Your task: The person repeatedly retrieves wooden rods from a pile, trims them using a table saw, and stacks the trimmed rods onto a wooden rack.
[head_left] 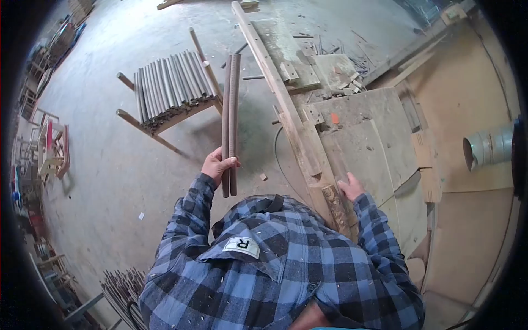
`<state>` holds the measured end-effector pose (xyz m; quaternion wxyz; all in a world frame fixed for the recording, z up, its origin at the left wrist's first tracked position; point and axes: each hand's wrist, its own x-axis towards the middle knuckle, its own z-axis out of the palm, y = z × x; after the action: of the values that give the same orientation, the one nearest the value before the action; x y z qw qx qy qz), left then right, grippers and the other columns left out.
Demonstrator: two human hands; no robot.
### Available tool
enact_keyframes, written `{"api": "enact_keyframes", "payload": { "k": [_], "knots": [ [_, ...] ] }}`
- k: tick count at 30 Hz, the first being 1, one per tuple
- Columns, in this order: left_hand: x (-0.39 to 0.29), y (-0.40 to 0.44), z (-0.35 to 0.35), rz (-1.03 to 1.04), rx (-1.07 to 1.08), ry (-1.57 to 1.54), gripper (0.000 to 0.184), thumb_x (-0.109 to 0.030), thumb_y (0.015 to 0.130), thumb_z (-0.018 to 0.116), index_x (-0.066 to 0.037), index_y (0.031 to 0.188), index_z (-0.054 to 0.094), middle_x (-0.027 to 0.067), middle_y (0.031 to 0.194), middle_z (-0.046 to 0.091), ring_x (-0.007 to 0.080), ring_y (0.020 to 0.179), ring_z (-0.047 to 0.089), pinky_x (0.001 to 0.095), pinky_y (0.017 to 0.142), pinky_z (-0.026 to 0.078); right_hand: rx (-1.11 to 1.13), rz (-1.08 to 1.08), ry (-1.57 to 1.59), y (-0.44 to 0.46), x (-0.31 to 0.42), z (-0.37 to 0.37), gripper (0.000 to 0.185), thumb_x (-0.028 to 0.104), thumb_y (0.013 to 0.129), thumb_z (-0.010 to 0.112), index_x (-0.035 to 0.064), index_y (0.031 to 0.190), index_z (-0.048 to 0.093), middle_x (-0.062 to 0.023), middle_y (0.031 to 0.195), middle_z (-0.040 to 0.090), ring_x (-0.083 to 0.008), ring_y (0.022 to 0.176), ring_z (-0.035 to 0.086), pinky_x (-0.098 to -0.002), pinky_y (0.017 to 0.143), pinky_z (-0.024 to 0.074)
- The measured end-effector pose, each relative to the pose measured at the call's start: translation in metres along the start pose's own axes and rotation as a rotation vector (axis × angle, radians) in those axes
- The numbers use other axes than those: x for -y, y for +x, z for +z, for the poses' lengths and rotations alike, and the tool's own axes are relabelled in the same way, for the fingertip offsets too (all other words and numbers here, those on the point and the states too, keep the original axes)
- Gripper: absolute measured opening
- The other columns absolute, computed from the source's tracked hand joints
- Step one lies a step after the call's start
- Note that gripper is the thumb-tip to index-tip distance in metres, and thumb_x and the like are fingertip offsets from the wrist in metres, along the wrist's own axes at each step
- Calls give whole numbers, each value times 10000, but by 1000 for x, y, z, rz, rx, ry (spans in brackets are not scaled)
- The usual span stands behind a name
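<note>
Two long brown rods [231,104] stand side by side in my left hand [219,165], whose thumb and fingers close round them near their lower ends. My right hand [351,187] is at the near part of the workbench [357,132], just right of a long wooden beam [286,104]. Its fingers are partly bent, and whether they hold anything is too unclear to see. A wooden block [336,208] lies on the beam's near end, left of my right hand.
A wooden rack [184,113] stacked with several rods [173,80] stands at the upper left. A metal duct [489,149] sticks out at the right. Thin rods [124,291] are bundled at the lower left. Scraps and an orange piece [334,117] lie on the bench.
</note>
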<state>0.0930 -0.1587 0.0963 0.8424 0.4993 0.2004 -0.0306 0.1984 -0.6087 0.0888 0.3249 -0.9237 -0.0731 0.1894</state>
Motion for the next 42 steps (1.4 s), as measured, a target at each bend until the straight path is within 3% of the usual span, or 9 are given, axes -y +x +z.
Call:
{"api": "enact_keyframes", "payload": {
  "k": [4,8,9,12,14,17,21,36,42],
  "knots": [
    [4,-4,4,114,-67,73,248,-63,726,691,-45,923,542,39,803,605,145,724,599,293,687,490,248,-71,40,-3,48,-22,373,205,796,559,13,1095,445,-135,783,592,-210,631,595,-332,543,470],
    [10,-9,-4,240,-146,208,254,-12,719,678,-27,938,551,29,801,604,121,744,588,277,698,478,28,138,563,69,57,-75,177,163,850,493,48,981,466,-75,720,567,-176,513,551,-300,453,453],
    [7,-13,-2,246,-165,244,254,3,717,671,-25,940,553,29,807,606,118,751,585,273,697,475,50,-47,552,114,36,-118,174,209,890,453,52,963,468,-80,707,556,-184,544,558,-302,447,454],
    [2,-30,4,263,-198,329,254,38,712,648,-21,942,557,31,822,610,110,766,580,258,691,468,-266,-331,1433,140,111,-217,314,259,879,512,44,1104,468,-108,988,546,-209,893,543,-369,761,468],
    [5,-38,2,277,-190,351,253,53,712,633,-21,942,559,37,829,613,106,770,577,248,684,463,-761,-426,1078,107,182,-222,397,247,855,555,60,1188,446,-91,1063,528,-210,933,532,-358,792,454],
    [11,-50,6,282,-236,375,241,76,703,627,-26,913,564,37,811,607,113,766,576,241,687,462,-235,-694,936,91,218,-172,432,240,842,556,55,1217,447,-68,1156,512,-189,988,523,-329,820,434],
    [25,-64,3,260,-246,395,241,82,700,631,-31,902,563,17,786,591,108,750,567,241,689,468,465,-592,1091,50,274,-56,408,250,854,550,57,1205,473,-62,1101,554,-160,880,585,-285,764,449],
    [50,-86,-16,354,-484,852,260,-43,690,722,-42,913,588,37,832,564,118,765,536,265,694,458,351,-390,1234,78,277,56,211,101,789,646,2,969,598,-71,806,636,-154,639,598,-260,594,503],
    [14,-89,-43,328,-491,820,285,-193,687,699,-113,942,599,80,878,571,260,845,565,335,734,457,269,-316,1303,83,308,75,138,12,758,654,-4,884,600,-75,786,620,-147,620,593,-250,554,501]
  ]
}}
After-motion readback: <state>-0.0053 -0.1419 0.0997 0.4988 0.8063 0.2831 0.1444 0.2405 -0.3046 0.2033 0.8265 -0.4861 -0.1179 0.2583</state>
